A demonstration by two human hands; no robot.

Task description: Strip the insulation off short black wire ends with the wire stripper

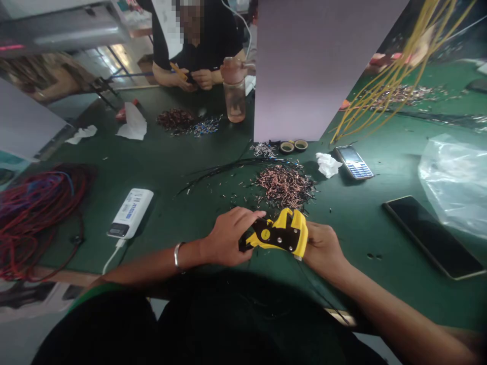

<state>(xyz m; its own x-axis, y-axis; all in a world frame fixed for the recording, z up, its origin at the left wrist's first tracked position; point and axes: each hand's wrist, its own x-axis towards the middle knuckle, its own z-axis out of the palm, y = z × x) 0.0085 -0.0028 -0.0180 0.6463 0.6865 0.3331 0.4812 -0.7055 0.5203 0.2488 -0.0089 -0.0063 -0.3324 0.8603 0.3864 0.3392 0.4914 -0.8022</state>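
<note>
Holding a yellow wire stripper (279, 235) above the green table (359, 223), left hand (227, 236) and right hand (323, 247) in a narrow grip on it; likely light, stiff plastic, best held by the handles.

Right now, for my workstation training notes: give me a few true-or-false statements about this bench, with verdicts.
1. The left hand and right hand both hold the yellow wire stripper. True.
2. The silver bangle is on the right wrist. False: it is on the left wrist.
3. The keypad phone lies just right of the crumpled tissue. True.
4. The red wire bundle lies beside the black smartphone. False: it lies at the far left, past the white power bank.
5. The person across the bench holds a yellow-handled tool. True.
</note>
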